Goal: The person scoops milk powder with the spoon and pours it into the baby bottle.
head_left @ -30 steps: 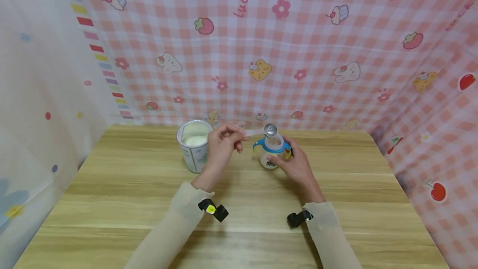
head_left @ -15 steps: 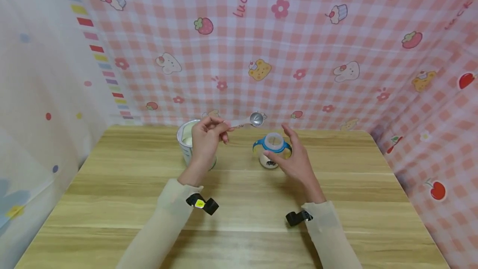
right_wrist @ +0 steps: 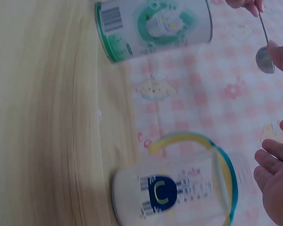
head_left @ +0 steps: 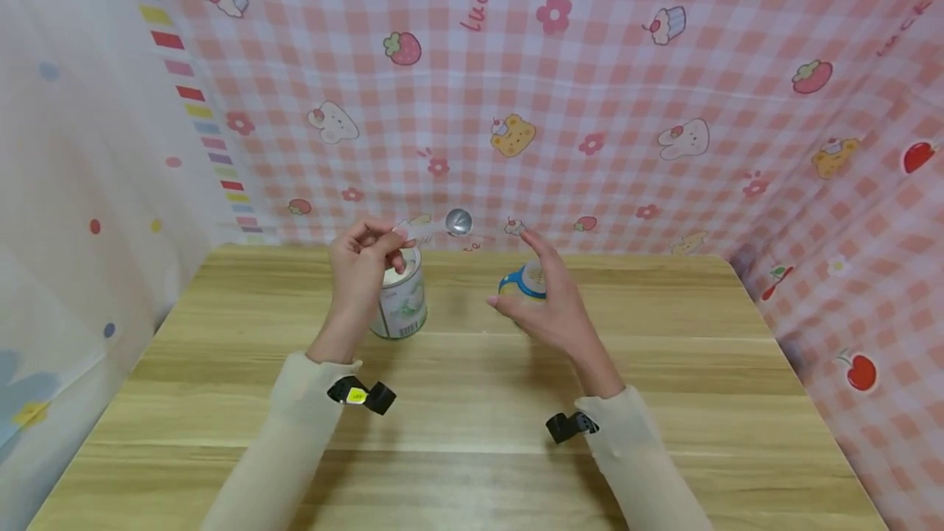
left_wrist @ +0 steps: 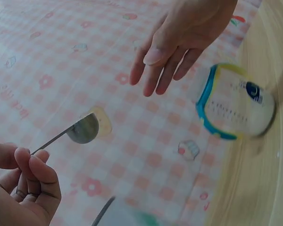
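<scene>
My left hand [head_left: 361, 273] pinches the handle of a measuring spoon [head_left: 459, 223] with a round metal bowl, held above the milk powder can [head_left: 401, 306]. In the left wrist view the spoon's bowl [left_wrist: 85, 128] hangs level, its inside out of sight. My right hand [head_left: 553, 297] has its fingers spread and holds nothing. It hovers before the baby bottle [head_left: 514, 281], partly hiding it in the head view. The right wrist view shows the bottle [right_wrist: 179, 193] upright on the table, with a blue collar, yellow-blue handles and pale contents.
The wooden table [head_left: 457, 408] ends at a pink checked cloth [head_left: 472, 88] hanging behind it. A pale cloth [head_left: 96, 187] hangs along the left side. Can and bottle stand near the table's back edge, with a gap between them.
My left hand has carried the spoon leftward from above the bottle to the can. My right hand has let go of the bottle and shifted slightly left and up.
</scene>
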Motion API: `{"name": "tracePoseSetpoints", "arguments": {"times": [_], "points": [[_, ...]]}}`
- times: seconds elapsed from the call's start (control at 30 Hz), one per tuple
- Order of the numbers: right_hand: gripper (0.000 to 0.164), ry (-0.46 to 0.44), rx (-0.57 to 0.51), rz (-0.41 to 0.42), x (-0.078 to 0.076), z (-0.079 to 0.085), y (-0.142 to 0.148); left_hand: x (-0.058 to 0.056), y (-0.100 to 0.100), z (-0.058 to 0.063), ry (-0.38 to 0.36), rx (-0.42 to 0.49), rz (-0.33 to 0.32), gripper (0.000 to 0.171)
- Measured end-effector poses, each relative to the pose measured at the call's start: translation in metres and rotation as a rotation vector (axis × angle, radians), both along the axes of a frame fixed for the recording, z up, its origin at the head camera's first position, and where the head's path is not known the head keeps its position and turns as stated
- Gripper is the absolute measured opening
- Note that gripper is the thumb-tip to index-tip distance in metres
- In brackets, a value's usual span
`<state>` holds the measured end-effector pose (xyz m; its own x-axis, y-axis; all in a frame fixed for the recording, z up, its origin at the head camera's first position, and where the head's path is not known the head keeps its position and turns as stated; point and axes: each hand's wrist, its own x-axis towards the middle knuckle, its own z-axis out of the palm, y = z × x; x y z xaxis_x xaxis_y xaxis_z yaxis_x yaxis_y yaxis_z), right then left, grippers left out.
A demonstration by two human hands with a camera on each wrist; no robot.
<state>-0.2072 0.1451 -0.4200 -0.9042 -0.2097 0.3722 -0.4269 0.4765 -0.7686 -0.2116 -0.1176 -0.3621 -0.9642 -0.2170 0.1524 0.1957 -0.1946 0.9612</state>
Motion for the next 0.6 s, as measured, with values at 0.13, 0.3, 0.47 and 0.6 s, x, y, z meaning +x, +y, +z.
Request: {"name": "tracePoseSetpoints", "arguments": {"times": [0.13,0.3,0.47,0.6], "points": [[0.097,0.0,0.022,0.042,0.0,0.0,-0.014,-0.001,-0.013,0.0,-0.012,-0.03,0.027,0.012],[0.096,-0.045,0.07,0.079,-0.002,-0.006,-0.032,-0.002,-0.029,-0.003,0.001,-0.064,0.061,0.012],[0.097,-0.1,0.081,0.118,-0.006,-0.012,-0.049,-0.004,-0.041,-0.002,0.012,-0.083,0.08,0.015],[0.098,-0.153,0.105,0.127,-0.008,-0.015,-0.063,-0.003,-0.05,-0.002,0.006,-0.117,0.09,0.014]]}}
